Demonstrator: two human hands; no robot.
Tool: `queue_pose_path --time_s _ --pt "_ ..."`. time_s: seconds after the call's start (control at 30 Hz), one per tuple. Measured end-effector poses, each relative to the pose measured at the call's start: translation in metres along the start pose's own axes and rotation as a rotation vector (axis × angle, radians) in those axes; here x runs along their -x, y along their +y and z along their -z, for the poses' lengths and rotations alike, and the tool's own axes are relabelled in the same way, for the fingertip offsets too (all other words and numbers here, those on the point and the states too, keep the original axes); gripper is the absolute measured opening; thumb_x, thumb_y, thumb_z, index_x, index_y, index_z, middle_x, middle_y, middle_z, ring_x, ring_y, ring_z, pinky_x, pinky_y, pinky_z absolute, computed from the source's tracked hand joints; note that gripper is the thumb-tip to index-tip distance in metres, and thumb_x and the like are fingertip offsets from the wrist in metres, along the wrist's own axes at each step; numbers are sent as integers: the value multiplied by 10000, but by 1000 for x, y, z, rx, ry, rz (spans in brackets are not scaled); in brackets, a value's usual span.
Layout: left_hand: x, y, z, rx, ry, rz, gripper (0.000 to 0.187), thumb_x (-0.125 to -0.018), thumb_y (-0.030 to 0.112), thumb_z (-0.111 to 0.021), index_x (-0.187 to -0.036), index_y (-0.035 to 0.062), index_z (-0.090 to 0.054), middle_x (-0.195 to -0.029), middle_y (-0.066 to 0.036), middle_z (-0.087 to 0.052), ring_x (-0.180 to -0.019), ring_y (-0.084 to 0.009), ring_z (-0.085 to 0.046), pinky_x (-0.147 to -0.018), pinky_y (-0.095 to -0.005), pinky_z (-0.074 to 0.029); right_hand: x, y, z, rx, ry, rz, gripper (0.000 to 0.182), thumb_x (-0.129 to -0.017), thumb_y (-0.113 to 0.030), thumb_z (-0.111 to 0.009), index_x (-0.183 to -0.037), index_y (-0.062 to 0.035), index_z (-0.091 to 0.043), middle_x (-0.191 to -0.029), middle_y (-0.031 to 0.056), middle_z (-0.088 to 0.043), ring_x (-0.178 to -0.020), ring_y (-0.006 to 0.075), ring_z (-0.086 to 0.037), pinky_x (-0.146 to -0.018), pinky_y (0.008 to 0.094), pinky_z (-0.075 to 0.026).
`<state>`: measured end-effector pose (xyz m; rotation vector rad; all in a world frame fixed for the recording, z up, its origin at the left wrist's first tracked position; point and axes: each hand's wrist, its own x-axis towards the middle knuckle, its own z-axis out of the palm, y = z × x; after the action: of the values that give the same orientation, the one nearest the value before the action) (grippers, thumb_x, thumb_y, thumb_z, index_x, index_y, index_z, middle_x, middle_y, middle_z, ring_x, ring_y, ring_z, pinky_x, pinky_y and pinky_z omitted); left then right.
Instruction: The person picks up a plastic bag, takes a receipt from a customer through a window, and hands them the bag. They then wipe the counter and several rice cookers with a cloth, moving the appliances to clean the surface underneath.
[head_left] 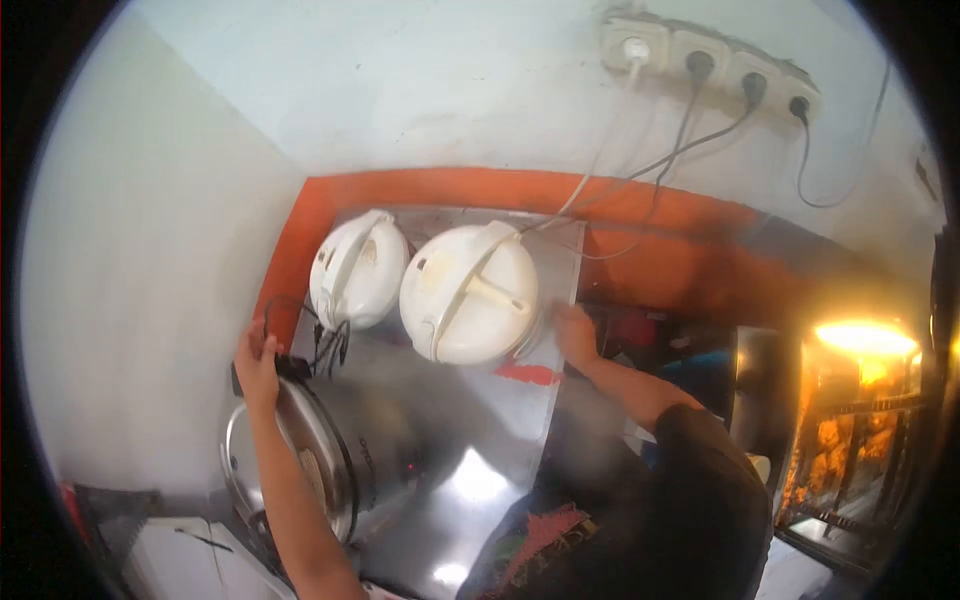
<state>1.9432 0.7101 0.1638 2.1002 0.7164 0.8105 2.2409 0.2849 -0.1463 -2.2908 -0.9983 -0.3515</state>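
Observation:
My left hand is at the left, beside the black handle of a large silver cooker; its fingers are closed on a looped black cable. That cable runs toward a bundle below the smaller white rice cooker. Just right of the larger white rice cooker, my right hand is blurred, and its fingers are too smeared to read. Both white cookers have closed lids and stand on the metal table.
A power strip with several plugs hangs on the wall, its cords trailing down behind the larger white cooker. On the right stands a lit glass cabinet with food inside. A white box is at the lower left.

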Motion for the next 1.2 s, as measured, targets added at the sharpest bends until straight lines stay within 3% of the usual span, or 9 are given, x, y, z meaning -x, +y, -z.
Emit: queue_pose_path --time_s 0.07,0.13,0.2,0.3,0.4,0.47,0.6,0.67,1.2 --pt "-6 -4 -3 -8 16 -6 302 -933 -23 -578 -1235 -26 -557 -1142 -90 -627 -826 -139 -620 -740 -281 -521 1 19 -2 -18 -156 -294 320 -911 -81 -500 -1186 25 -623 -1069 230 -668 -988 404 -631 -885 486 -497" --pt "-5 -1 -5 -139 8 -33 307 -924 -39 -574 -1229 -2 -572 -1104 -79 -634 -838 -137 -625 -740 -281 -525 -24 54 -8 -303 121 -758 295 -958 -104 -475 -1165 42 -625 -1069 248 -668 -1008 425 -626 -913 481 -491" --pt "1 20 -11 -238 -25 20 326 -907 -53 -579 -1221 33 -588 -1066 -79 -638 -815 -131 -622 -713 -292 -521 -18 105 -25 3 360 -534 277 -953 -87 -488 -1149 48 -629 -1068 254 -667 -1006 428 -621 -902 469 -489" --pt "4 33 -16 -356 -100 -46 318 -907 -16 -592 -1220 36 -585 -977 -111 -650 -767 -182 -640 -755 -327 -504 28 -3 28 -446 243 -388 267 -923 -33 -507 -1147 11 -645 -1120 237 -659 -1019 392 -623 -886 433 -493" --pt "7 33 -12 -452 -104 -166 311 -908 -15 -585 -1214 40 -591 -921 -122 -647 -741 -196 -646 -734 -322 -498 85 -81 38 -642 -361 -75 269 -917 -93 -557 -1157 -108 -677 -1137 171 -670 -1052 333 -625 -918 390 -482" --pt "3 35 -13 -478 -113 -162 311 -910 -16 -580 -1216 38 -590 -892 -128 -643 -731 -199 -647 -721 -315 -494 96 -105 5 -691 -760 538 258 -912 -180 -590 -1146 -198 -697 -1104 106 -686 -1014 308 -628 -900 390 -481" --pt "1 32 -16 -463 -74 -129 308 -907 -13 -588 -1209 47 -604 -898 -126 -648 -707 -192 -648 -705 -321 -499 145 -195 -43 -618 -1256 841 311 -936 -221 -538 -1212 -277 -668 -1285 34 -638 -1058 269 -611 -902 458 -454" --pt "4 28 -16 -474 -47 -149 304 -907 -9 -591 -1204 51 -612 -907 -123 -653 -698 -192 -651 -693 -322 -502 161 -240 -48 -569 -872 993 379 -935 -210 -526 -1304 -257 -602 -1359 12 -585 -1064 258 -602 -869 440 -447" --pt "6 27 -14 -383 -46 -72 313 -881 8 -615 -1186 78 -628 -1046 -112 -676 -748 -191 -686 -726 -324 -522 147 -304 -81 -260 -593 35 456 -900 -118 -483 -1353 -119 -541 -1152 155 -635 -971 336 -601 -825 482 -476"
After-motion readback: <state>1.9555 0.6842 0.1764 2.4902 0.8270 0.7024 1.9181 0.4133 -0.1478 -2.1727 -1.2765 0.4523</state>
